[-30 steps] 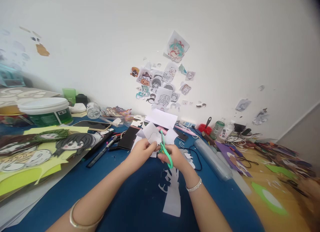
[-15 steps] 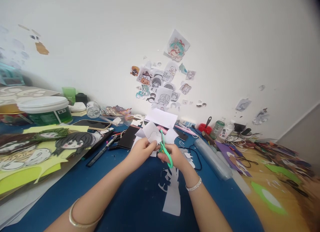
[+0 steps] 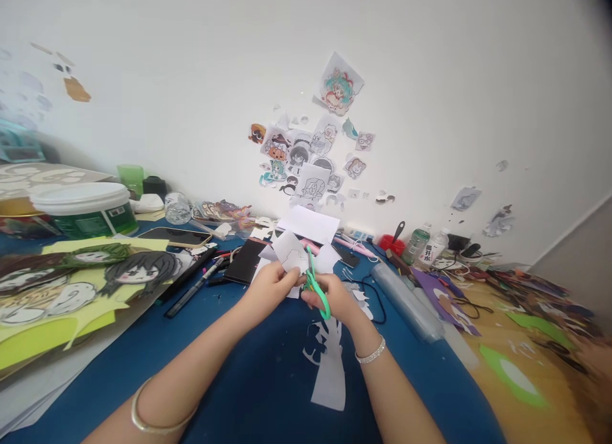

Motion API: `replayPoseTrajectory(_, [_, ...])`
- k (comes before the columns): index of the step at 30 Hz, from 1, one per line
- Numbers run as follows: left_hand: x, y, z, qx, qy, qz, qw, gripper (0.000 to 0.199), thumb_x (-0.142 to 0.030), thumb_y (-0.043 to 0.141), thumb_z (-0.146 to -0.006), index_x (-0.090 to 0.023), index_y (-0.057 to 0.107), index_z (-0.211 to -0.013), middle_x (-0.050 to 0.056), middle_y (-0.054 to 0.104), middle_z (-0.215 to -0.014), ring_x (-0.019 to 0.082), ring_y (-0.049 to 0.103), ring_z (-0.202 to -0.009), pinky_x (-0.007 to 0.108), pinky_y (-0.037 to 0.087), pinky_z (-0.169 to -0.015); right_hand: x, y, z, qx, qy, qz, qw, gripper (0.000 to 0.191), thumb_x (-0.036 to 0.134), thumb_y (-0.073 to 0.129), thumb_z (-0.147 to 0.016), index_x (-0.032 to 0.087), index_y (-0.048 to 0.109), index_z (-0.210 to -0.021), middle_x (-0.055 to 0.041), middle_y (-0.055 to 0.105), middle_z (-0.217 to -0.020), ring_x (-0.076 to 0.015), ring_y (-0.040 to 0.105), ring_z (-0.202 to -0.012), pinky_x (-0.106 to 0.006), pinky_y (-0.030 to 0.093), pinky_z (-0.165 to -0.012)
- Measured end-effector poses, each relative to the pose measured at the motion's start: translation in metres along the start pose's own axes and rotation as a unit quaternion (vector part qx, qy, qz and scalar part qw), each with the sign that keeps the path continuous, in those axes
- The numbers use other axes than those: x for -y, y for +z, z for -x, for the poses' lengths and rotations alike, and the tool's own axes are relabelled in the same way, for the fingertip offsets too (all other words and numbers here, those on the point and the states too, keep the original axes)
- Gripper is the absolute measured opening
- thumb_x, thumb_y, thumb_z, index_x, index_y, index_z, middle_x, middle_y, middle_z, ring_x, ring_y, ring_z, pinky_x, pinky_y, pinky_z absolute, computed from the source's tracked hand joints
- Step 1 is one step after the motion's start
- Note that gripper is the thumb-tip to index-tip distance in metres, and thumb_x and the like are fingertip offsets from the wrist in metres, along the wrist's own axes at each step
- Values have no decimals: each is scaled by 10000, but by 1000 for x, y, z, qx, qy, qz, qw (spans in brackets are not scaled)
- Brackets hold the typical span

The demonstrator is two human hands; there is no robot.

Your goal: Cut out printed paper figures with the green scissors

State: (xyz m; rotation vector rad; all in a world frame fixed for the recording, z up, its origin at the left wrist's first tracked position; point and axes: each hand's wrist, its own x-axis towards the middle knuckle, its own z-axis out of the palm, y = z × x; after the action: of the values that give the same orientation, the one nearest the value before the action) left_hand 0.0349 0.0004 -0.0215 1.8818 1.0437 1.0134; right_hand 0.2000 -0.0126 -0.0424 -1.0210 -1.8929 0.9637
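Observation:
Between its thumb and fingers my left hand (image 3: 271,289) pinches a white sheet of paper (image 3: 288,250) that bears thin drawn lines. My right hand (image 3: 335,296) is closed on the handles of green scissors (image 3: 324,302), whose blades point up and away at the paper's right side. The two hands nearly touch. Whether the blades are parted is too small to tell. Below my right hand, a cut strip of white paper (image 3: 328,383) lies on the blue table surface (image 3: 258,374), beside thin curled scraps.
A green-and-white tub (image 3: 90,211) and yellow sheets with cut-out characters (image 3: 138,272) are at the left. Right of my hands lie a clear plastic roll (image 3: 406,300) and bottles (image 3: 417,243). A person's hand (image 3: 595,361) shows at the far right edge.
The view has shifted very slightly. Both hands keep nearly the same pose, with the paper and scissors still held.

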Motion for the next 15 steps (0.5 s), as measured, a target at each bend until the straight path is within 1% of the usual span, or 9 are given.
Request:
replayPoseTrajectory(8, [-4, 1, 1, 2, 0, 12, 1000, 339, -332, 372, -748, -198, 368, -437, -72, 359, -321, 91, 344, -373, 231, 292, -459, 3, -1, 2, 7, 10, 7, 1000, 479, 518, 610, -695, 111, 622, -946, 9, 492, -559, -103, 461, -489, -217, 398, -468])
replayPoseTrajectory(15, [-1, 0, 0, 9, -6, 16, 1000, 368, -357, 370, -748, -197, 355, -416, -60, 364, -322, 94, 351, -373, 232, 271, -445, 1, -2, 2, 10, 15, 5, 1000, 433, 500, 613, -702, 116, 623, -901, 22, 455, -530, -96, 436, -473, -211, 373, -451])
